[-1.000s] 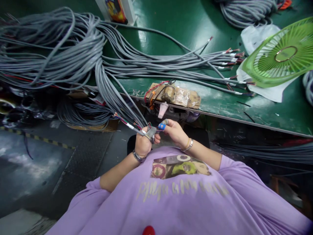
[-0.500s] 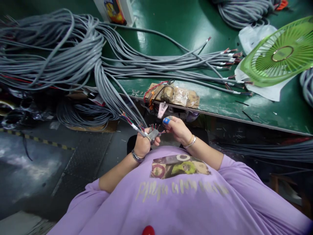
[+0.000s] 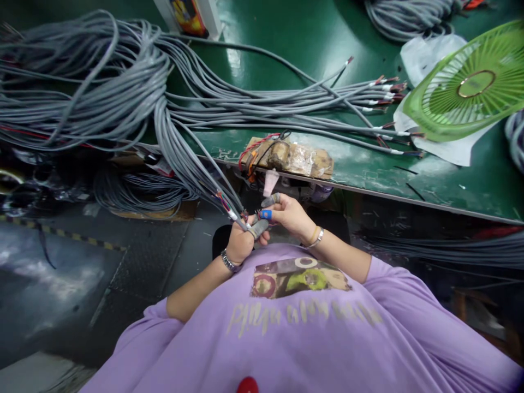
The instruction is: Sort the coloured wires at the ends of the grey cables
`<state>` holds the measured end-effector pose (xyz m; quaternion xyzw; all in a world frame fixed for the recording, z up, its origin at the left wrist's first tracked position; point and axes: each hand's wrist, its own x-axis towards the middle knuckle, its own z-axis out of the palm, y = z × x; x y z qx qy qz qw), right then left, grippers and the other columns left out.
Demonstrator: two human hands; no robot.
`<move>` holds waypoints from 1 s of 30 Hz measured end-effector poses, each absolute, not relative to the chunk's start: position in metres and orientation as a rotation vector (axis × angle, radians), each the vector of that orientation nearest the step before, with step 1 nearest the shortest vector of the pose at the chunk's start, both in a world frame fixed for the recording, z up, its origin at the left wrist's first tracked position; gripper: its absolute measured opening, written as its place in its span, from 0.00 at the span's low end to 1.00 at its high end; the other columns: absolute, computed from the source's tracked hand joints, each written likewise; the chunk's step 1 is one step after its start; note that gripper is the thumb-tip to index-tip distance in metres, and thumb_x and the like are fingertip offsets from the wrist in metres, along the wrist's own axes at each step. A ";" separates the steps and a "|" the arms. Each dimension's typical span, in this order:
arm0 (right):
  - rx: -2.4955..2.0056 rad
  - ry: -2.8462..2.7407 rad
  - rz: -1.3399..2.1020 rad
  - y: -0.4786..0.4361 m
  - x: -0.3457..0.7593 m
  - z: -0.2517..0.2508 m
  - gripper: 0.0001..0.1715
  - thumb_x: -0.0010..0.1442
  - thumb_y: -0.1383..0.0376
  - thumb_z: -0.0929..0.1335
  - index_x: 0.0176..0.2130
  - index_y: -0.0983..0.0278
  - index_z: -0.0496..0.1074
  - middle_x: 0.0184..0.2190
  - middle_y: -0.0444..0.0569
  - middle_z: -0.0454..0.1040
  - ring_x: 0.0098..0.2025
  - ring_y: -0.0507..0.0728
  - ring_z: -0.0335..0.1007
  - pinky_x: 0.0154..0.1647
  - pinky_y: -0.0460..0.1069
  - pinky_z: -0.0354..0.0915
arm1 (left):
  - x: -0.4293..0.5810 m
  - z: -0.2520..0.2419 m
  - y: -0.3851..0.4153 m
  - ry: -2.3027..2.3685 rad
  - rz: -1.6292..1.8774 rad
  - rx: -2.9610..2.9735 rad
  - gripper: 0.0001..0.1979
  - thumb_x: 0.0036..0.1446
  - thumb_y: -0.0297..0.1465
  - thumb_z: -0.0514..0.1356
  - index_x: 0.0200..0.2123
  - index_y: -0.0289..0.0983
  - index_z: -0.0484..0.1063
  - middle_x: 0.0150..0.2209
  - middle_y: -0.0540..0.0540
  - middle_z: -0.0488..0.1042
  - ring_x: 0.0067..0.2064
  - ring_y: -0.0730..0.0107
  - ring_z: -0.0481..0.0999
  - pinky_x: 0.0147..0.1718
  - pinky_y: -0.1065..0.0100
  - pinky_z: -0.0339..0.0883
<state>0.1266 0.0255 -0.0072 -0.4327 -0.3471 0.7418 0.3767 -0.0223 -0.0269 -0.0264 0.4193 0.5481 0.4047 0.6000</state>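
Observation:
My left hand is closed around the end of a grey cable that hangs down from the green table's edge, its thumb wrapped in grey tape. Thin coloured wires stick out of the cable end above that fist. My right hand is right beside it, fingers pinched on those wire tips, with a blue cap on one fingertip and grey tape on another. Both hands are held close to my chest, below the table edge.
A big bundle of grey cables covers the green table on the left, with stripped ends fanned out to the right. A green fan grille lies at far right. A taped wooden block sits on the table edge. More cable coils lie below.
My right hand has moved left and closed in on the wire tips at my left fist. The left hand has stayed in place, holding the cable end.

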 end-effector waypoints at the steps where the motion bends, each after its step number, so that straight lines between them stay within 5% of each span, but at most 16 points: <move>1: -1.119 -0.880 1.874 0.025 0.126 -0.008 0.25 0.35 0.63 0.80 0.30 0.66 0.68 0.22 0.42 0.74 0.23 0.48 0.68 0.26 0.44 0.64 | -0.022 -0.026 -0.027 1.283 0.943 0.973 0.17 0.55 0.41 0.63 0.22 0.35 0.73 0.19 0.47 0.75 0.17 0.75 0.71 0.18 0.74 0.65; 8: -1.126 -0.754 1.790 0.028 0.127 -0.019 0.24 0.36 0.60 0.80 0.30 0.65 0.70 0.21 0.41 0.74 0.21 0.47 0.64 0.24 0.44 0.62 | -0.020 -0.023 -0.029 1.285 1.005 0.948 0.17 0.52 0.42 0.65 0.22 0.35 0.73 0.19 0.47 0.75 0.17 0.75 0.71 0.17 0.74 0.66; 17: -0.922 -0.582 2.180 0.056 0.139 -0.002 0.30 0.54 0.40 0.69 0.34 0.65 0.73 0.31 0.50 0.77 0.28 0.50 0.69 0.27 0.44 0.67 | -0.019 0.013 -0.015 1.046 1.072 0.789 0.17 0.46 0.43 0.67 0.20 0.35 0.73 0.14 0.48 0.71 0.13 0.75 0.66 0.11 0.73 0.58; 30: -0.927 -0.489 2.034 0.063 0.124 0.001 0.25 0.55 0.46 0.72 0.36 0.66 0.76 0.25 0.44 0.73 0.24 0.47 0.63 0.23 0.42 0.62 | -0.006 0.011 0.002 1.090 1.101 0.712 0.17 0.44 0.42 0.67 0.22 0.33 0.73 0.14 0.49 0.71 0.13 0.76 0.66 0.11 0.75 0.59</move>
